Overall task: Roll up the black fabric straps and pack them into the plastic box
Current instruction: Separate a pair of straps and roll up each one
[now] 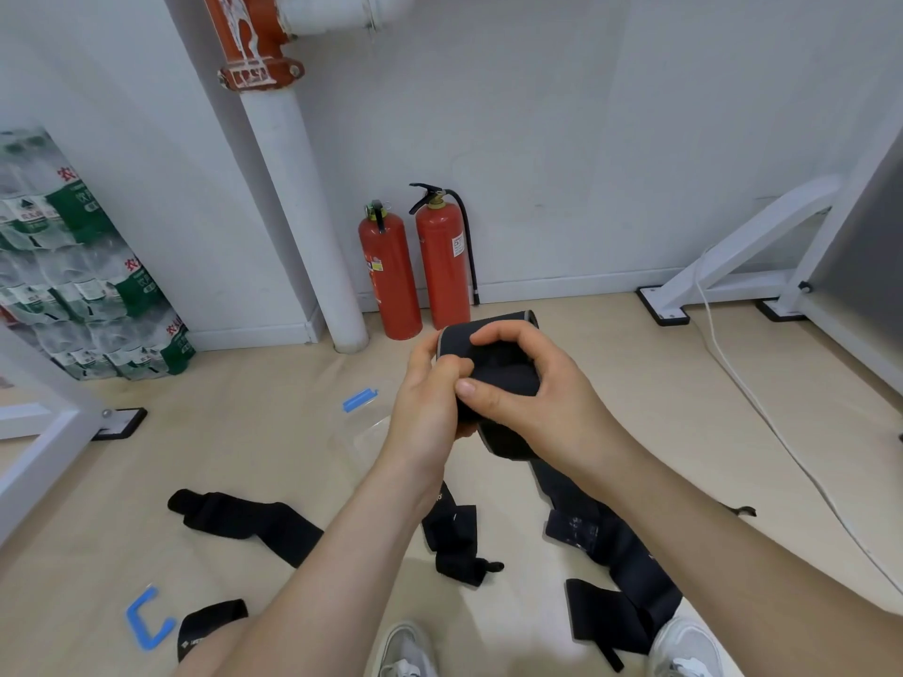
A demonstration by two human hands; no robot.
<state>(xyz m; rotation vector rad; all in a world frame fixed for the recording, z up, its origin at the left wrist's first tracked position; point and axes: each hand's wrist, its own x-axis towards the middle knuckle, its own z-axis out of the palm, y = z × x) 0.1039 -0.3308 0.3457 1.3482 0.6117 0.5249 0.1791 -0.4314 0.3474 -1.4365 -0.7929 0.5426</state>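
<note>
early stage by my read: one black strap [498, 364] is half-rolled at frame centre, left hand [430, 383] pinching the roll's edge and right hand [532, 398] curled round it, the unrolled tail dropping toward 5 o'clock onto the floor [293, 456]. the clear plastic box [364, 432] with a blue latch sits on the floor just at 9 o'clock of the hands, nothing dark showing inside, and the loose straps [244, 520] at 8, 7 and 6 o'clock lie flat, all left to roll and pack. writing: a red "农" on the green-labelled water bottle packs [73, 266] at 9 o'clock; labels on the two fire extinguishers [391, 276] at 12 o'clock are too small to read.
</note>
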